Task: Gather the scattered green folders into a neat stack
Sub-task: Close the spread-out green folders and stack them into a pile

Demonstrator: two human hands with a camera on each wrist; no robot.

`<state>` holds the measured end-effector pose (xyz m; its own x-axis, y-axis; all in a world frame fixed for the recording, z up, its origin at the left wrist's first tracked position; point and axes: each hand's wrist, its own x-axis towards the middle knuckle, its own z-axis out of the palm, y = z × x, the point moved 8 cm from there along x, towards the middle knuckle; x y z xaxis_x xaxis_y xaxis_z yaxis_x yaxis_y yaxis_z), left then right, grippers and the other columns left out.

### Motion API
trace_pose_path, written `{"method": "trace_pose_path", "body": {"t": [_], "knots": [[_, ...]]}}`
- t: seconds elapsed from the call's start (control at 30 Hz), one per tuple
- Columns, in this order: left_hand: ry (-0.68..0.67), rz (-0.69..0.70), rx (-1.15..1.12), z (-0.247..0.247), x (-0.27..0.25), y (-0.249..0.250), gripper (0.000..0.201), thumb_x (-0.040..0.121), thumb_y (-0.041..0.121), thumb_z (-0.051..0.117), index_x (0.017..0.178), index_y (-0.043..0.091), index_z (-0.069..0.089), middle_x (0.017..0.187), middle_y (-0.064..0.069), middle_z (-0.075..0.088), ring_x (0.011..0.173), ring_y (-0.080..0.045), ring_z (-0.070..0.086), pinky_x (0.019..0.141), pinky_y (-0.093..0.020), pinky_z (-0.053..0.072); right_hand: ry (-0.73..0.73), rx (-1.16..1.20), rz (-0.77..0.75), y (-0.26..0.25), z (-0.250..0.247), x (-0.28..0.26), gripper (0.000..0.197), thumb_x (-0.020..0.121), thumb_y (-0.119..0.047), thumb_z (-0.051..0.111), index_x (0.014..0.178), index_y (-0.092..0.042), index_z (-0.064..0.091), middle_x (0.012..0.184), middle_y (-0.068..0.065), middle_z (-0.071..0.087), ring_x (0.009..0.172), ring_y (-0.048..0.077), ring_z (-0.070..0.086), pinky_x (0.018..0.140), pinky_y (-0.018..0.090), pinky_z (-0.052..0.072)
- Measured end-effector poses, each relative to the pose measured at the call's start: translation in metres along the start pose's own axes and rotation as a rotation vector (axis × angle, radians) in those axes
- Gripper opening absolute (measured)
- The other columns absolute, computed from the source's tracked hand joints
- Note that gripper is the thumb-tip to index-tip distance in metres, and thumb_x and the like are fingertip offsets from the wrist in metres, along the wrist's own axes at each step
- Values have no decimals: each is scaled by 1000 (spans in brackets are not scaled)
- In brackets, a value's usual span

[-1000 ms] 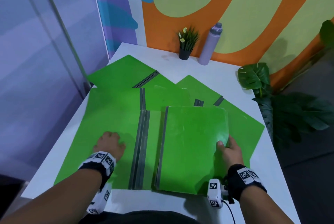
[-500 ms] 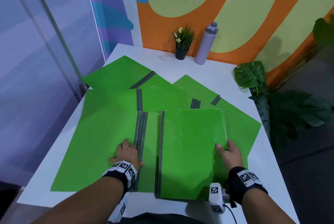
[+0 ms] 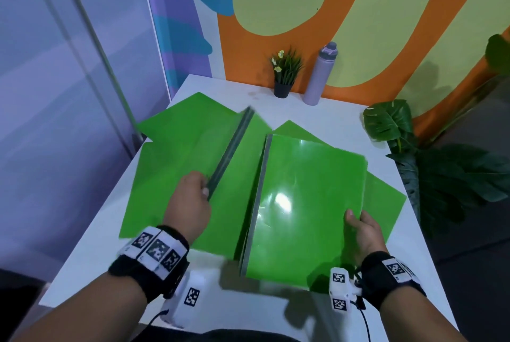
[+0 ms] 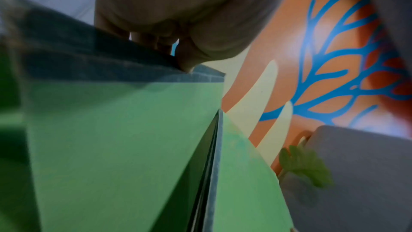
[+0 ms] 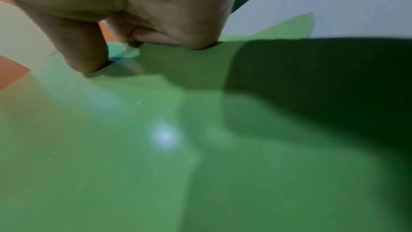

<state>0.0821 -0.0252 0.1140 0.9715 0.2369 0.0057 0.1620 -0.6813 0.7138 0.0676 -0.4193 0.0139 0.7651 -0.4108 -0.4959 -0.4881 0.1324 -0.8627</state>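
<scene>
- At the far left of the white table, flat glossy green folders lie spread and overlapping, one corner pointing toward the rear left edge; they are not yet squared with anything.
- The left hand pinches the grey spine of an opened green folder; the left wrist view shows the thumb and curled fingers clamped on that dark strip, with the green cover hanging below it.
- Judging by the tilt of the spine, the step in hand is closing or lifting this folder so it can go onto the pile. It would go best with the grip kept on the spine, since the thin covers look floppy and would likely fan open if held by a corner.
- Just right of it, the closed green folder stack sits raised at its right side, its own grey spine facing the left hand.
- The right hand grips the stack's right edge, thumb on top and fingers under, as the right wrist view confirms.
- Aligning spine to spine before letting go should give the neatest result; the glossy covers probably slide easily, so the right hand should steady the pile.
- More green folders stick out beneath the stack at the right, near the table edge, still to be gathered.
</scene>
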Motion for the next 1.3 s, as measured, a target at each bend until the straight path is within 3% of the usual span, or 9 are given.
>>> {"method": "trace_pose_path", "body": {"t": [0.2, 0.3, 0.37, 0.47, 0.63, 0.77, 0.97, 1.1, 1.3], "knots": [[91, 63, -251, -35, 7, 28, 4, 98, 8, 41, 97, 12, 44, 70, 0, 48, 58, -15, 41, 52, -28, 31, -29, 116, -81, -28, 23, 3, 44, 95, -20, 50, 131, 4, 43, 135, 31, 48, 122, 47, 48, 83, 46, 48], [-47, -68, -370, -1, 11, 17, 6, 99, 10, 37, 97, 10, 43, 73, -2, 44, 64, -19, 40, 57, -29, 34, -67, 152, -75, -29, 26, 2, 65, 90, -28, 55, 142, -1, 29, 149, 25, 33, 134, 41, 36, 101, 52, 38], [-179, -152, -465, 25, 4, 11, 9, 100, 13, 36, 95, 11, 43, 80, -4, 45, 74, -20, 44, 65, -32, 40, -121, 149, -30, -21, 30, 0, 76, 88, -33, 55, 150, -17, 14, 159, 9, 12, 144, 29, 16, 114, 53, 16], [-367, -229, -528, 64, -5, 0, 11, 99, 16, 39, 90, 17, 44, 92, -7, 51, 88, -24, 51, 85, -44, 48, -128, 58, -45, -14, 30, -5, 71, 92, -28, 55, 150, -27, 14, 160, 4, 6, 145, 28, 11, 113, 57, 12], [-495, -156, -77, 113, 6, -38, 35, 100, 23, 42, 134, 17, 48, 133, -10, 55, 104, -20, 53, 101, -39, 45, 24, -120, -103, -12, 2, 0, 55, 92, -24, 57, 141, -28, 31, 156, 12, 22, 140, 34, 24, 109, 58, 22], [-588, -81, 349, 133, 5, -86, 58, 98, 30, 42, 152, 22, 24, 163, -7, 20, 145, -36, 24, 116, -56, 28, 48, -174, -56, 2, -16, 7, 66, 92, -29, 56, 148, -21, 22, 157, 9, 20, 142, 32, 22, 112, 58, 20], [-440, -136, 645, 104, -11, -124, 49, 91, 50, 42, 136, 32, 41, 127, -1, 58, 122, -25, 51, 103, -55, 39, 50, -160, -22, 11, -20, 12, 69, 91, -29, 58, 149, -18, 21, 157, 8, 21, 142, 32, 23, 113, 57, 20], [-332, -267, 663, 78, -10, -141, 63, 82, 64, 49, 121, 15, 49, 119, -9, 51, 110, -28, 55, 90, -46, 52, 16, -153, 3, 18, -6, 9, 69, 91, -27, 58, 148, -19, 22, 157, 8, 21, 142, 33, 24, 113, 57, 21], [-431, -297, 661, 88, -4, -140, 51, 80, 60, 57, 91, 11, 62, 133, -14, 43, 112, -28, 52, 96, -45, 51, -28, -144, 26, 26, 14, 5, 69, 90, -25, 59, 148, -21, 21, 157, 9, 20, 141, 34, 24, 112, 58, 22]]}}
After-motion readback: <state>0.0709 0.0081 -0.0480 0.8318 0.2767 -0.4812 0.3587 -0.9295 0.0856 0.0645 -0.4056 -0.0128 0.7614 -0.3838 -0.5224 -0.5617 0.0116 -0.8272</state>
